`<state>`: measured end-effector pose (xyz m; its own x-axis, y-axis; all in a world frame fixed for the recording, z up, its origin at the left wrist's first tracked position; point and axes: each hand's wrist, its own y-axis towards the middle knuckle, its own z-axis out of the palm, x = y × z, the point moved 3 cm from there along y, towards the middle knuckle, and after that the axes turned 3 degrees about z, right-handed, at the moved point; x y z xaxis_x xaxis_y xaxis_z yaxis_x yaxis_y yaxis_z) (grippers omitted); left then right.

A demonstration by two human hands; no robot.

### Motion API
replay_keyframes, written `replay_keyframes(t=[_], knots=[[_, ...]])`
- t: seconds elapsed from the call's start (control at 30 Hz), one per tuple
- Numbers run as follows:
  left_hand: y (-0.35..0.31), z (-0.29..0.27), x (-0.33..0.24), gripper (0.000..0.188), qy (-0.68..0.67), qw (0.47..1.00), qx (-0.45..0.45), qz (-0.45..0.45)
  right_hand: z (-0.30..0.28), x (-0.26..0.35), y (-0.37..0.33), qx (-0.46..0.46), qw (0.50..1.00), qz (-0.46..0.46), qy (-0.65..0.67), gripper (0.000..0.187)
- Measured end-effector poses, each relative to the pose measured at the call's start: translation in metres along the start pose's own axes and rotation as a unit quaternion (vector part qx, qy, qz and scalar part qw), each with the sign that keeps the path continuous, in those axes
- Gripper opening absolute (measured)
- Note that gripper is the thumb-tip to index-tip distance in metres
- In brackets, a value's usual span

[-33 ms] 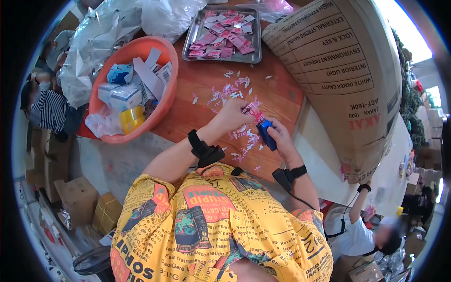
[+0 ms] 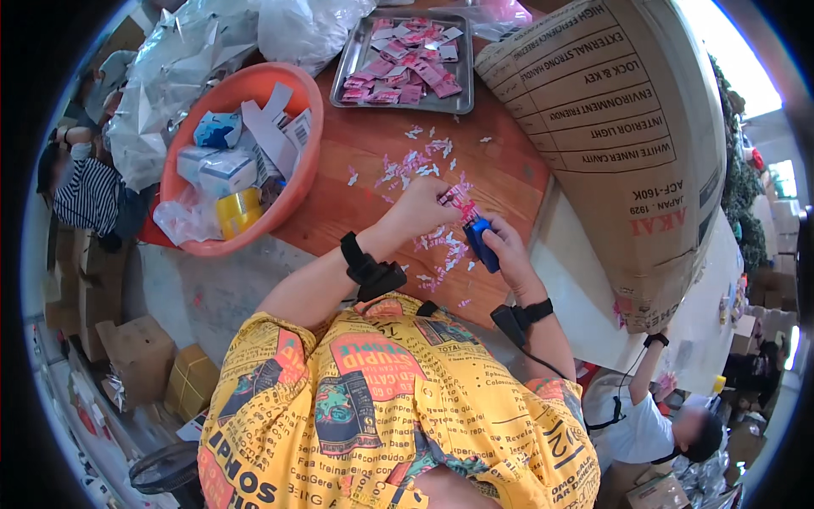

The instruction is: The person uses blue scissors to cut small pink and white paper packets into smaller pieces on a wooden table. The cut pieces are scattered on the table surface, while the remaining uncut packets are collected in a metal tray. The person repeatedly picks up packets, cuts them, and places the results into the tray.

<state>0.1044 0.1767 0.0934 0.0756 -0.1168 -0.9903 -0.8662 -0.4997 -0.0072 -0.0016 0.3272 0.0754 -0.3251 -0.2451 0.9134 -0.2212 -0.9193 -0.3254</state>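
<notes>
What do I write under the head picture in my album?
Left hand holding a pink piece, right hand gripping a blue tool, above scattered bits on a wooden table.

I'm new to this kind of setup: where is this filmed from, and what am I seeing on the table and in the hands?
No robot here: a person works bare-handed. A fisheye camera on their head looks down, so edges curve. The left hand pinches a pink piece; the right hand grips a blue tool, its kind unclear. Small pink and white bits lie scattered on the wooden tabletop. Beyond sits a metal tray of pink packets; an orange basin stands left.
</notes>
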Motion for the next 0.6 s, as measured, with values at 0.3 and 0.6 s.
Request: replay_keyframes(t=[0.3, 0.6], knots=[[-0.0041, 0.0064, 0.0028, 0.018, 0.029, 0.999, 0.005, 0.038, 0.0043, 0.0022, -0.0042, -0.005, 0.999, -0.013, -0.051, 0.036], [-0.0044, 0.0095, -0.0016, 0.02, 0.064, 0.998, 0.011, 0.023, -0.0035, -0.006, -0.0076, -0.018, 0.999, -0.009, -0.048, 0.034]])
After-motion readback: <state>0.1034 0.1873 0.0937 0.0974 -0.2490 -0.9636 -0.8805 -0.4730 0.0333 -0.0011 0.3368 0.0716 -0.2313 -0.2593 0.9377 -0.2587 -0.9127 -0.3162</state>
